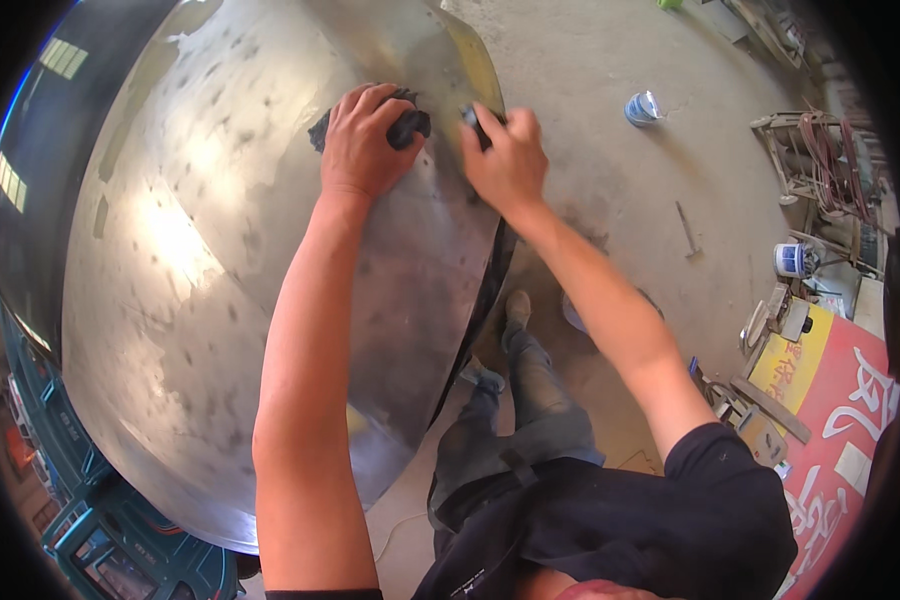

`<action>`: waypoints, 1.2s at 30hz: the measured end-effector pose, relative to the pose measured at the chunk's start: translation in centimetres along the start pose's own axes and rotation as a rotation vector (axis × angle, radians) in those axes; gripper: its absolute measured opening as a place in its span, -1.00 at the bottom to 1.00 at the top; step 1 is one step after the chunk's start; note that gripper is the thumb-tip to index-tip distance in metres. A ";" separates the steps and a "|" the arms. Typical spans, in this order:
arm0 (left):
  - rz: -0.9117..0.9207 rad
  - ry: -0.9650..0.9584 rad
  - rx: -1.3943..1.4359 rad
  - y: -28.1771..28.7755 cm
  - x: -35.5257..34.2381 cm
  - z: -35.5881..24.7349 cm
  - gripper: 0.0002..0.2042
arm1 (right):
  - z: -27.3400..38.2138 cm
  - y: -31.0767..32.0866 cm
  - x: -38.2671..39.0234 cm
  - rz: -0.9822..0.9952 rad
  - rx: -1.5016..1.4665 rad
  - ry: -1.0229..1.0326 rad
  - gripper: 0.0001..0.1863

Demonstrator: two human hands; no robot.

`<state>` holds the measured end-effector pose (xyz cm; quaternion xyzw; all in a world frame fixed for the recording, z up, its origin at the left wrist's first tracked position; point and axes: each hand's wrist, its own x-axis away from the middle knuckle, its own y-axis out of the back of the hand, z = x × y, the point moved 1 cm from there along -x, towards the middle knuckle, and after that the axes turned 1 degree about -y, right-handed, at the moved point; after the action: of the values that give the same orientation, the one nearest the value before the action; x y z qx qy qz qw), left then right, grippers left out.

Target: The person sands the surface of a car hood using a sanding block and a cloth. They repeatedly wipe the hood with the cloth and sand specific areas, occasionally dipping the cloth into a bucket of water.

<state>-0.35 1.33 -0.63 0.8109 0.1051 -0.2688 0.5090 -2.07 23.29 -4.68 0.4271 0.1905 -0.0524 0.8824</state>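
A large domed sheet-metal shell (200, 260), dull silver with dark spots, fills the left half of the view. My left hand (362, 140) presses on its upper right part, fingers curled over a dark tool with a black handle (408, 128). My right hand (505, 160) sits just to the right, near the shell's curved edge, gripping the other dark end of the tool (473, 118). Most of the tool is hidden under both hands.
A concrete floor (610, 120) lies beyond the shell, with a small paint can (643, 108), a hammer (688, 232) and another can (792, 260). Clutter and a red and yellow sign (830, 400) stand at right. A blue machine (90, 520) sits below the shell.
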 end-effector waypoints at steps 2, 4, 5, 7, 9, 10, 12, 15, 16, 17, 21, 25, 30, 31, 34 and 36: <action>-0.013 -0.006 0.004 0.4 0.0 0.1 -0.67 | 0.0 0.6 1.0 -0.006 -0.002 0.020 -0.58; -0.005 -0.017 0.025 0.3 -0.6 -0.8 -0.65 | -0.4 -0.1 -1.1 0.000 -0.013 0.001 -0.58; -0.003 -0.030 0.036 0.2 -1.1 -1.4 -0.64 | 0.0 -1.0 -4.2 -0.015 0.031 -0.023 -0.58; -0.003 -0.040 0.039 -0.4 -1.3 -1.3 -0.67 | 0.4 -2.0 -7.0 -0.033 0.057 0.006 -0.58; 0.020 -0.044 0.033 -0.4 -0.8 -0.6 -0.69 | 0.3 -1.9 -6.2 -0.038 0.041 0.025 -0.58; 0.037 -0.039 0.021 -0.2 -0.4 -0.1 -0.69 | -0.1 -1.4 -4.0 -0.023 0.033 0.027 -0.58; 0.063 -0.032 -0.007 0.8 0.2 0.5 -0.68 | 0.1 0.3 1.2 0.010 0.013 0.045 -0.58; 0.042 -0.061 0.023 0.6 -1.2 -1.1 -0.66 | 0.0 -0.2 -2.4 -0.031 0.013 0.053 -0.58; 0.045 -0.059 0.026 0.4 -1.0 -1.4 -0.65 | 0.2 -0.9 -4.3 -0.045 0.020 0.040 -0.58; 0.039 -0.058 0.023 0.2 -1.1 -1.3 -0.65 | 0.5 -1.8 -6.2 -0.088 0.019 0.049 -0.60; 0.026 -0.041 0.008 0.2 -0.6 -0.5 -0.66 | 0.2 -0.8 -2.2 -0.069 0.014 0.064 -0.66; 0.039 -0.047 -0.044 1.0 -0.4 -0.2 -0.70 | 0.7 1.3 0.1 0.048 -0.084 0.098 -0.65; 0.008 -0.041 0.008 -0.1 -1.6 -1.6 -0.74 | -0.9 -1.3 -7.1 -0.052 0.024 0.077 -0.60; 0.003 -0.031 0.012 -0.3 -1.4 -1.6 -0.75 | -1.0 -1.2 -5.9 -0.067 0.033 0.085 -0.58; 0.003 -0.044 0.000 1.2 -0.2 0.3 -0.76 | 0.2 1.4 1.7 0.044 -0.090 0.148 -0.58; -0.007 -0.037 -0.013 0.6 -1.0 -0.3 -0.76 | -0.2 1.5 0.0 0.085 -0.110 0.073 -0.59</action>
<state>-0.80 1.39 0.50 0.8020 0.1001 -0.2850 0.5154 -1.71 24.38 -3.65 0.3874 0.2069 0.0114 0.8983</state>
